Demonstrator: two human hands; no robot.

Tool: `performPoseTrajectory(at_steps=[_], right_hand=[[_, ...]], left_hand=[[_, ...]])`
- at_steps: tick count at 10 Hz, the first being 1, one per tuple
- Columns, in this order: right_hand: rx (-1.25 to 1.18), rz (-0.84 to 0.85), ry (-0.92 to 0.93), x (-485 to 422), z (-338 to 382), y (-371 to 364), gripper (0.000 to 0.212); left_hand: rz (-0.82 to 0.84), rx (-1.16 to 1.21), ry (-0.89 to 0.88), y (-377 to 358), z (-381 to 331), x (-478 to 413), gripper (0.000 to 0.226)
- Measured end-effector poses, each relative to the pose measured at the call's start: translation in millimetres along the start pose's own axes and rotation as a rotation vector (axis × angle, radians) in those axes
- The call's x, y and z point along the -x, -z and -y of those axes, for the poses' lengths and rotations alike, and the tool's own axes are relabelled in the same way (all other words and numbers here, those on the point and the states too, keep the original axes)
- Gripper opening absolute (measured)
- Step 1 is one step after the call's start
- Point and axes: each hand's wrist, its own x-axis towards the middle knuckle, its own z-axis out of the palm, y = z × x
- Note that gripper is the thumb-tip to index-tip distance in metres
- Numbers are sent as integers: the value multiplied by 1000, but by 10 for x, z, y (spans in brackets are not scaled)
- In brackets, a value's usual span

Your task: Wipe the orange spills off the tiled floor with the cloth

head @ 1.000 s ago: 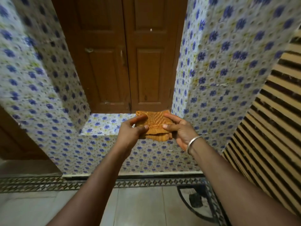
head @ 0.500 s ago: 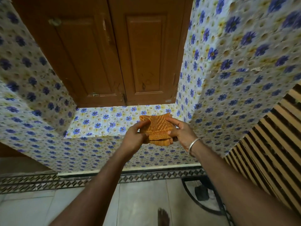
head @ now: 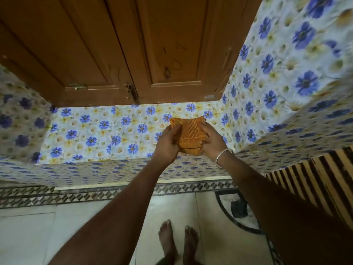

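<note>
Both hands, left hand (head: 168,144) and right hand (head: 212,142), grip the folded cloth (head: 188,134) above the ledge (head: 99,134) near its right end; risk: the folds slip loose while lowering to the floor (head: 38,232); no orange spills visible.

Bare arms, bare feet, one silver bangle.

Both forearms are uncovered, with no sleeve reaching into view. The left hand (head: 167,143) wears nothing on its wrist or fingers. The right hand (head: 213,142) has a thin, plain silver bangle (head: 222,154) circling the wrist. Lower down, two bare feet (head: 178,240) show, side by side, with no shoes or socks.
</note>
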Motion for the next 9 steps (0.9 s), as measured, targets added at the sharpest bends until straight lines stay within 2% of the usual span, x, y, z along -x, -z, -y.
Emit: performPoseTrajectory(at_steps=[3, 4, 5, 6, 8, 9], right_hand=[[107, 41, -10, -350, -458, -214, 74], [493, -62, 110, -282, -357, -244, 68], [734, -68, 256, -277, -280, -333, 69], [867, 16, 213, -314, -406, -444, 69], [882, 50, 172, -323, -508, -513, 70], [911, 77, 150, -332, -454, -493, 69]], left_hand=[[-13, -102, -67, -254, 436, -378, 57], [-116, -365, -29, -334, 484, -367, 57], [-79, -496, -151, -415, 507, -393, 67], [68, -663, -168, -487, 615, -447, 77], [133, -725, -158, -506, 716, -483, 94], [136, -736, -143, -514, 685, -489, 89]])
